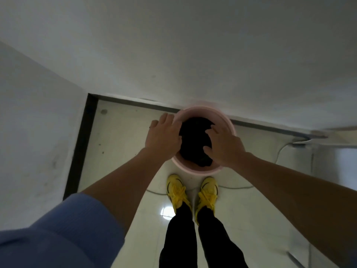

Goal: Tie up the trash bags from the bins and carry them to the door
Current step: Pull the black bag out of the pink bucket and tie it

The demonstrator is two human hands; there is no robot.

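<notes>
Reaching down from above, the left hand [164, 136] lies spread and flat over the left rim of the pink bin [204, 111], holding nothing, probably to steady it. Inside, the black trash bag [195, 138] sits slumped, not yet tied. The right hand [224, 146] dips in on the right, fingers loosely curled against the plastic, apparently gathering it; no firm grip shows.

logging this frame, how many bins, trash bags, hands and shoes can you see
bins: 1, pink bin
trash bags: 1, black bag inside it
hands: 2, left hand, right hand
shoes: 2, yellow shoes
total: 6
</notes>
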